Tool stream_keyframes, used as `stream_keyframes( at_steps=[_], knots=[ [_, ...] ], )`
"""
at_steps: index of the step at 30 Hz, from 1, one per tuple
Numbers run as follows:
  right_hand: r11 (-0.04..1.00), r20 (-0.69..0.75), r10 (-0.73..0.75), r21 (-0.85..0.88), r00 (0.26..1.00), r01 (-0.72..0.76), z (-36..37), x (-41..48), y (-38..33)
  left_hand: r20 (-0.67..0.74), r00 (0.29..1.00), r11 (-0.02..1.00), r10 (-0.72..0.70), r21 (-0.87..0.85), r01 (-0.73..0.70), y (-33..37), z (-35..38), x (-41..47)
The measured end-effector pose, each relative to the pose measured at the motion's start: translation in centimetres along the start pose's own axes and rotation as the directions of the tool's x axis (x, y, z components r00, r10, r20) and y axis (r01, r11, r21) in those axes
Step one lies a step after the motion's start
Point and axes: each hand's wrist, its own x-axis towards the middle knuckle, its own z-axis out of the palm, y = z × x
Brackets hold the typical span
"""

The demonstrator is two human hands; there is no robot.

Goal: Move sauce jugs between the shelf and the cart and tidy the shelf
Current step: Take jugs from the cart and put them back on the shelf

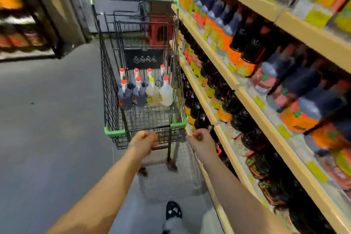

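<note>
Steering the cart (114, 132) w/ our left hand (144, 141) curled on its near bar, right hand (202, 138) fisted beside it (grip unclear), we risk clipping the shelf (209, 51) at frame right & toppling the sauce jugs (166, 94) standing mid-frame in the basket.

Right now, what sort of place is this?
Likely a grocery store aisle: a wire shopping cart holds sauce jugs, and long wooden shelves beside it are packed with labelled bottles and yellow shelf tags.

Both forearms stretch forward, left hand (144, 141) and right hand (201, 138) each with fingers curled in.
</note>
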Motion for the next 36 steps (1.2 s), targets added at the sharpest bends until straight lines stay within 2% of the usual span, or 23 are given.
stream_keyframes(
  at_steps=[3,9,16,22,28,33,36],
  knots=[
    [0.997,0.064,-0.031,-0.062,0.997,0.035,1.1,5.2,-2.3,-0.066,0.998,0.998,-0.009,-0.061,0.005,2.7,0.0,2.9],
    [0.993,0.155,-0.036,-0.103,0.987,0.052,5.4,13.0,-5.8,-0.102,0.994,0.997,-0.026,-0.077,0.018,6.2,-2.2,9.0],
    [0.993,0.145,0.060,-0.105,0.988,-0.045,10.8,20.7,-7.7,-0.093,0.992,0.996,-0.082,-0.028,0.080,9.9,-4.7,19.4],
    [0.984,0.135,0.175,-0.056,0.975,-0.169,12.9,27.7,-7.9,0.011,0.998,0.990,-0.064,0.124,0.062,13.2,-4.2,27.8],
    [0.953,0.166,0.304,-0.051,0.938,-0.300,14.4,36.8,-6.1,0.090,0.975,0.950,-0.202,0.260,0.173,14.0,-1.6,37.1],
    [0.938,0.069,0.347,-0.037,0.935,-0.345,15.2,42.8,-3.3,0.018,0.956,0.907,-0.294,0.321,0.273,11.1,1.3,45.4],
    [0.929,0.071,0.371,-0.043,0.926,-0.369,15.5,44.3,-1.6,-0.005,0.934,0.899,-0.357,0.272,0.345,9.4,3.6,47.5]
  ],
)
